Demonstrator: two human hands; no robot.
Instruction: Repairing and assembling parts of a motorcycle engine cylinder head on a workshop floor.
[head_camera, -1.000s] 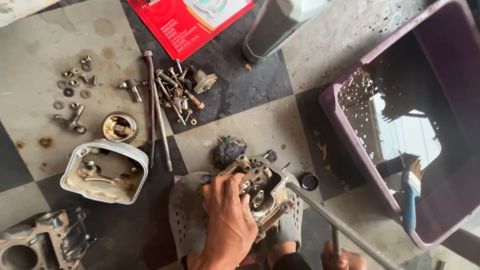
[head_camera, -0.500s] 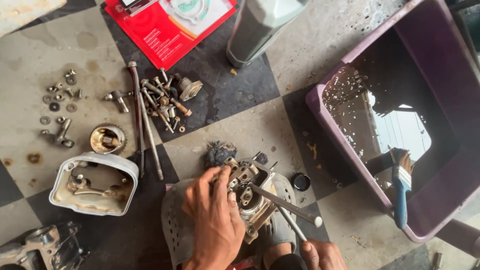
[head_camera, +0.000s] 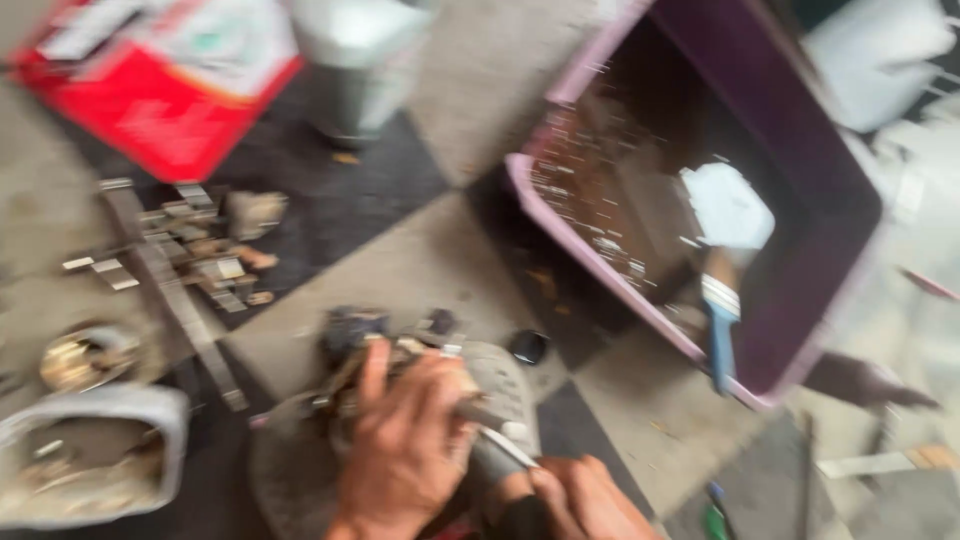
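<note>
The picture is blurred by motion. My left hand (head_camera: 405, 440) lies on top of a greasy metal engine part (head_camera: 400, 365), gripping it against a grey sandal (head_camera: 500, 400) on the floor. My right hand (head_camera: 585, 495) is low in the view, closed around the handle of a thin metal tool (head_camera: 500, 440) whose shaft points up and left into the part. A dark rag or lump (head_camera: 345, 325) sits just behind the part.
A purple plastic tub (head_camera: 800, 290) with dark liquid and a blue-handled brush (head_camera: 720, 310) stands at the right. Bolts and small parts (head_camera: 200, 255) lie left, by a white bowl (head_camera: 95, 450) and a red packet (head_camera: 150, 80). A grey canister (head_camera: 355, 60) stands behind. A small black cap (head_camera: 527, 346) lies nearby.
The view has swung right and blurred. My right hand has come up closer to the part, and the tool now shows only a short length beside my left hand.
</note>
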